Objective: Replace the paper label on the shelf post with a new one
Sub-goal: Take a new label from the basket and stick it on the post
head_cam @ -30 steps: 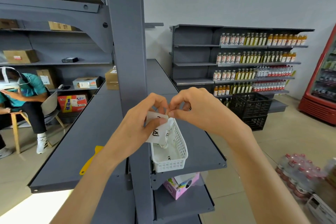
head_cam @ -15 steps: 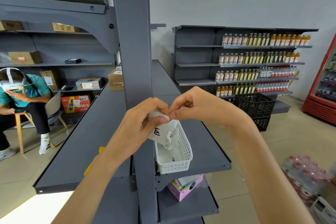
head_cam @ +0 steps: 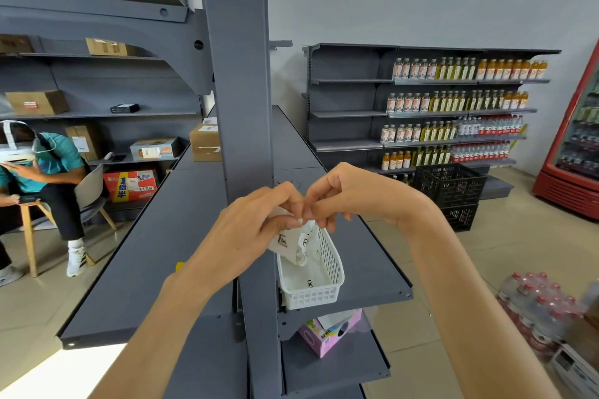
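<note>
A tall grey shelf post (head_cam: 240, 74) rises straight ahead with no label visible on it. In front of its base my left hand (head_cam: 249, 236) grips a white paper label (head_cam: 288, 241) with black characters, partly crumpled and curling down. My right hand (head_cam: 350, 194) pinches the label's top edge, fingertips touching those of the left hand. Both hands hover over a white plastic basket (head_cam: 330, 275) that sits on the grey shelf (head_cam: 372, 256) right of the post. More white paper with print lies inside the basket.
A pink box (head_cam: 330, 330) lies on the lower shelf. A yellow tool (head_cam: 179, 266) peeks out behind my left wrist. A person sits on a chair (head_cam: 42, 178) at far left. Black crates (head_cam: 450, 191), drink shelves, a red cooler (head_cam: 573, 146) and bottled water packs (head_cam: 534, 308) stand to the right.
Both hands stay pinched together on the label over the basket, fingertips working its top edge. The camera has shifted slightly, so the post sits further right in view.
</note>
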Motion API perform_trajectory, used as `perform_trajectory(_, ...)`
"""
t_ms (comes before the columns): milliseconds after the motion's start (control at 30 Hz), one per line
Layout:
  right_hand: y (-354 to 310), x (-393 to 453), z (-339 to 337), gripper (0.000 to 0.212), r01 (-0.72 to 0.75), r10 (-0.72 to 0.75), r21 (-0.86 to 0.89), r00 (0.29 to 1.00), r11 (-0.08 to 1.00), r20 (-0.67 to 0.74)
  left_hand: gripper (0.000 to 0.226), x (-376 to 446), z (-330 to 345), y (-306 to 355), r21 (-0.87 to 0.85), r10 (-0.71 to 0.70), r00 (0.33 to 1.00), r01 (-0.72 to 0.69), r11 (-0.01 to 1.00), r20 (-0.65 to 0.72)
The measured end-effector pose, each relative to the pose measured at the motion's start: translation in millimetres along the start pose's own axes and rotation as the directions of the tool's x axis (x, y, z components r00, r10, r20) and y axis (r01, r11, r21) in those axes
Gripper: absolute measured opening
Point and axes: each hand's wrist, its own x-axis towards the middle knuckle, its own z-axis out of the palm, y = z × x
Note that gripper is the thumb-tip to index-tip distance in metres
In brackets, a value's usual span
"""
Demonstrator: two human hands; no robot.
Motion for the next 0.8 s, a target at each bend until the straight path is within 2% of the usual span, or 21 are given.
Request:
perform_trajectory(167,-1.9,-4.0,0.4,0.011,0.098,-0.101,0.072,0.994,0.993,0.035,0.012,-1.4,-7.6,4.5,-0.368,-0.059,0.998,0.059,0.928,0.01)
perform_trajectory(267,-3.6,-4.7,1.7,0.009,0.145,-0.147,0.063,0.989,0.987,0.023,0.013,-1.1,-12.0,5.7,-0.45,-0.072,0.997,0.079,0.89,0.033)
perform_trajectory(400,-5.8,-2.5,0.6,0.008,0.155,-0.154,0.019,0.987,0.988,-0.038,0.01,1.1,-11.7,1.0,-0.333,-0.08,0.997,0.077,0.94,0.004)
perform_trajectory(533,-4.1,-2.5,-2.5,0.01,0.143,-0.141,0.018,0.986,0.99,-0.084,0.012,1.3,-6.7,0.0,-0.137,-0.008,0.997,-0.002,0.991,-0.075)
perform_trajectory(667,-2.8,-3.4,-2.4,0.01,0.122,-0.118,0.031,0.986,0.992,-0.116,0.009,2.1,-2.1,1.3,0.011,0.085,0.992,-0.084,0.996,-0.089)
perform_trajectory(800,-6.4,-2.8,0.6,0.01,0.071,-0.073,-0.018,0.985,0.997,-0.159,0.008,3.6,2.4,4.4,0.121,0.08,0.992,-0.068,0.99,-0.099)
